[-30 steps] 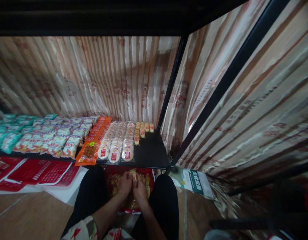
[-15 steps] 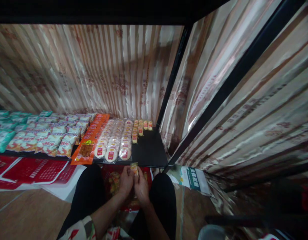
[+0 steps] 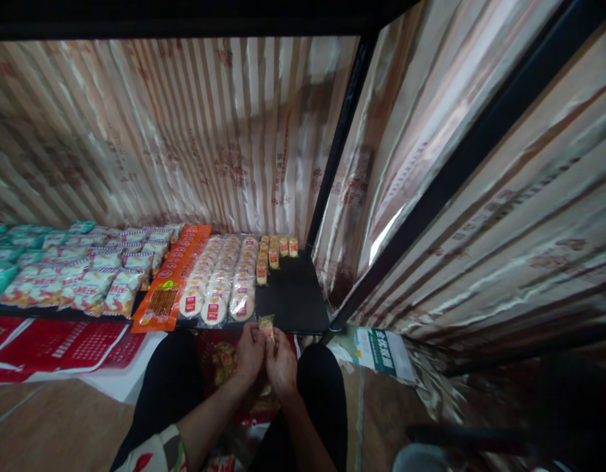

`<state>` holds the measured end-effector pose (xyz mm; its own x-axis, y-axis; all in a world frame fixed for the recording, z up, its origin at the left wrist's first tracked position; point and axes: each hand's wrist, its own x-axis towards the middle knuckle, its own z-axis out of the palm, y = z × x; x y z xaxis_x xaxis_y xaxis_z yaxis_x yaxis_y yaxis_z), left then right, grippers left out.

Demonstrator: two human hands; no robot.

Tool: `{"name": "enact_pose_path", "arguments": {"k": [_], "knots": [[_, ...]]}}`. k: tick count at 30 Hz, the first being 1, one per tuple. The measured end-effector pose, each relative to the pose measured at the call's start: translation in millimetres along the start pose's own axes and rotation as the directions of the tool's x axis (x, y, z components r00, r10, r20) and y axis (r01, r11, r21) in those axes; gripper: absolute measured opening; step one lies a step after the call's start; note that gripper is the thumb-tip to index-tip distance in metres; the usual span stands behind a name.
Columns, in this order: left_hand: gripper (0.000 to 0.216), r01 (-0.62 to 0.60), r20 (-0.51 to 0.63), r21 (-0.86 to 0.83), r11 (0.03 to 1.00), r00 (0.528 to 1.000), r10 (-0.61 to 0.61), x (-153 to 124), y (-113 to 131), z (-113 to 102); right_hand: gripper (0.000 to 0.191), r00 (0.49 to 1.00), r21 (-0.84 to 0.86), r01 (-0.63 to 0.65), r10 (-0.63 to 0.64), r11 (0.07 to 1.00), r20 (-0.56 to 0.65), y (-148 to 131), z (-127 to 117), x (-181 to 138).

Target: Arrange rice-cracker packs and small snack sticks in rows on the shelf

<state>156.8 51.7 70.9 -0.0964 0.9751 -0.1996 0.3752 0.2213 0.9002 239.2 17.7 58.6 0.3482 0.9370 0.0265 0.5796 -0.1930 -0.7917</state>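
Between the fingertips of my left hand (image 3: 250, 354) and my right hand (image 3: 282, 366) is a small yellow snack packet (image 3: 266, 326), pinched from both sides. Both hands are closed on it, just in front of the edge of the black shelf (image 3: 295, 295). Under my hands, between my knees, stands a red basket (image 3: 204, 341) with more yellow packets (image 3: 224, 362) in it. On the shelf ahead, small yellow packets (image 3: 274, 257) stand in short rows. Left of these lie rows of round white crackers (image 3: 242, 301) in clear wrappers.
Farther left on the shelf are an orange bag of sticks (image 3: 162, 298), white snack bags (image 3: 91, 288) and teal bags (image 3: 0, 278). Black shelf posts (image 3: 339, 144) rise at the right, before a striped curtain (image 3: 234, 131). A red crate (image 3: 81, 344) sits below the shelf.
My view has shifted slightly, so the shelf goods sit a little farther left. Both hands still pinch the yellow packet, which shows a bit more of its front.
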Motion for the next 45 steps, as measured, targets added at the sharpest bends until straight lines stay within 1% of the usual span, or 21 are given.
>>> {"name": "enact_pose_path", "arguments": {"k": [2,4,9,19,24,30,33,37,42,45], "knots": [[0.015,-0.011,-0.005,-0.001,1.000,1.000,0.011,2.8,-1.0,2.1,0.040,0.999,-0.048,0.018,-0.020,0.999,-0.041,-0.5,-1.7,2.2],[0.015,-0.025,0.003,-0.020,0.999,1.000,0.025,5.8,-2.9,4.8,0.041,0.998,-0.082,0.016,-0.021,0.996,-0.055,-0.6,-4.2,4.2],[0.017,-0.053,0.019,-0.079,0.996,0.998,0.054,12.5,-4.5,11.7,0.041,1.000,-0.095,-0.013,0.010,0.995,-0.025,-0.1,-11.0,10.3],[0.023,-0.119,0.009,-0.164,0.979,0.992,0.122,22.5,17.6,17.0,0.039,0.995,-0.024,0.013,-0.016,1.000,-0.099,-6.2,-22.2,27.2],[0.026,-0.152,-0.027,-0.041,0.988,0.988,0.151,31.8,26.1,22.8,0.037,0.994,-0.015,0.011,-0.013,1.000,-0.105,-5.2,-25.8,35.4],[0.028,-0.184,0.019,0.033,0.982,0.983,0.183,41.9,34.9,28.6,0.033,0.995,-0.018,0.012,-0.014,1.000,-0.102,-1.9,-30.4,49.0],[0.030,-0.178,0.006,0.089,0.980,0.984,0.179,47.0,40.3,33.0,0.032,0.994,-0.019,0.021,-0.023,1.000,-0.111,-2.1,-33.3,57.0],[0.033,-0.142,-0.016,0.135,0.981,0.989,0.145,51.7,46.7,38.6,0.034,0.991,-0.010,0.014,-0.015,1.000,-0.131,-0.9,-33.5,65.6],[0.033,-0.083,0.038,0.128,0.988,0.996,0.078,54.2,49.3,43.8,0.037,0.992,0.006,0.002,-0.001,1.000,-0.130,8.6,-26.1,70.2],[0.031,-0.039,0.047,0.125,0.991,0.998,0.034,55.8,48.7,46.4,0.039,0.992,0.019,-0.002,0.005,1.000,-0.125,14.4,-22.1,71.7]]}}
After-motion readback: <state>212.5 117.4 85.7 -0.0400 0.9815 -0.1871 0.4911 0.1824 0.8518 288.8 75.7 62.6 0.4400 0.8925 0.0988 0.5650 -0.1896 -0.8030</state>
